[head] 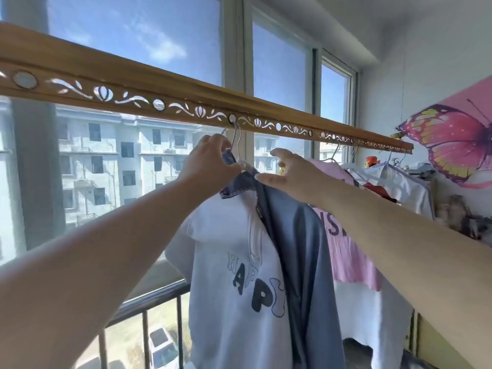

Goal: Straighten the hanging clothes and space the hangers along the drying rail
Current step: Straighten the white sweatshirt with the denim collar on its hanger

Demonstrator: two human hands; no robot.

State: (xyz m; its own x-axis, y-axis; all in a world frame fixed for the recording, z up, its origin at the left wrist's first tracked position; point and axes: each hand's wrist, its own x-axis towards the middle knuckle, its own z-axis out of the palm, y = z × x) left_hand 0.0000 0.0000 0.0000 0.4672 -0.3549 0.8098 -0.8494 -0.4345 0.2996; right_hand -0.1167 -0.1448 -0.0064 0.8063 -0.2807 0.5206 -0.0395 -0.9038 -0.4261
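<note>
My left hand (210,163) pinches the collar of the white-and-blue printed sweatshirt (234,262), my right hand (295,174) straight-fingered beside it; the crowded pink shirt (348,251) beyond probably needs spacing.

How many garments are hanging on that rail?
3 clearly: the HAPPY sweatshirt in front, a pink top behind it, a white garment farthest right; others may be hidden.

I see the drying rail (186,102) in golden brown, cut through with a pale vine-and-circle pattern. Under it, a white top (229,283) carries navy and outlined letters, its collar (235,186) and one side blue-grey. Further along the rail, a pink shirt (348,251) with dark letters; past the rail's end, a pink-and-yellow butterfly (452,145).
</note>
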